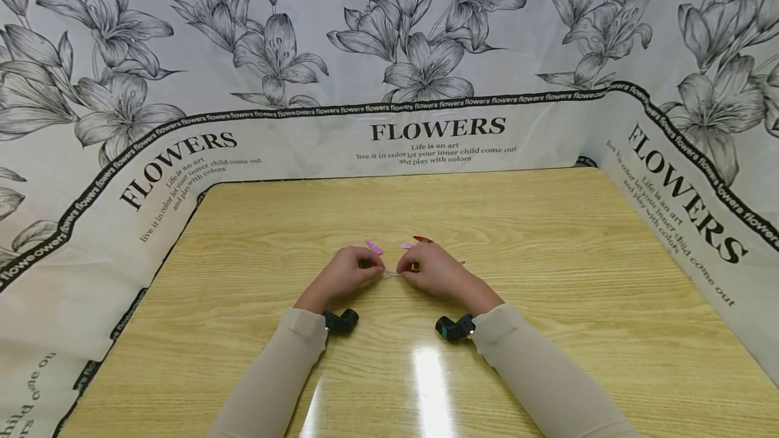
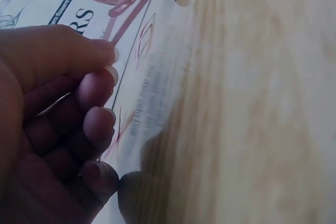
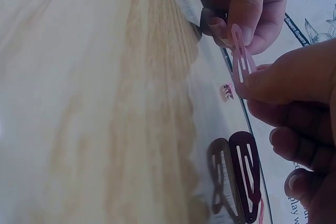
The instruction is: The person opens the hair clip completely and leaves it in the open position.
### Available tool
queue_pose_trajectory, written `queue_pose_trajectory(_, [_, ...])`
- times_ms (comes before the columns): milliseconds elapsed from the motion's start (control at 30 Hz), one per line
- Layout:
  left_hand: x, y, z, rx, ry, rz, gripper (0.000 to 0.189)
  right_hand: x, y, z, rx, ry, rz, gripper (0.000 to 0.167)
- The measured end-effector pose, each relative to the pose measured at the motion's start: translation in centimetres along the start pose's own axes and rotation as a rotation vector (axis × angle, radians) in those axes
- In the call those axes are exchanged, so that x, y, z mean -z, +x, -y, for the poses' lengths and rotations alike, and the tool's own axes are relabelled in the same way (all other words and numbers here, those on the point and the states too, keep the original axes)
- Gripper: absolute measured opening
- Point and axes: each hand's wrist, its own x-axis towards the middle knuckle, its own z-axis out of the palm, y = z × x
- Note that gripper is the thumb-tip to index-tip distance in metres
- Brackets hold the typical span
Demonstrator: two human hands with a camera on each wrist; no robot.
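Note:
A pale pink snap hair clip is held up between both hands over the table. My left hand pinches one end between thumb and index finger, its other fingers loosely bent. At the opposite end, the thumb and fingers of my right hand pinch the clip. In the left wrist view the clip shows two strips standing apart. Beyond the right hand lies a dark red snap clip, also visible as red in the head view. A brighter pink clip lies just past the left hand.
Another small pink piece shows between the hands, partly hidden by the right one. The glossy wood-grain table mirrors nearby things. White flower-printed cloth stands around its back and sides. Each wrist wears a black device.

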Motion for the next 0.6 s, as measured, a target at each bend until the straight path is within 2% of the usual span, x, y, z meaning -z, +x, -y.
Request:
queue_pose_trajectory(300, [0.05, -0.31, -0.5, -0.038, 0.077, 0.017, 0.009, 0.09, 0.05, 0.35, -0.026, -0.015, 0.068, 0.008])
queue_pose_trajectory(600, [-0.02, -0.34, -0.8, -0.038, 0.14, 0.025, 0.008, -0.15, 0.01, 0.3, 0.014, -0.085, 0.058, 0.007])
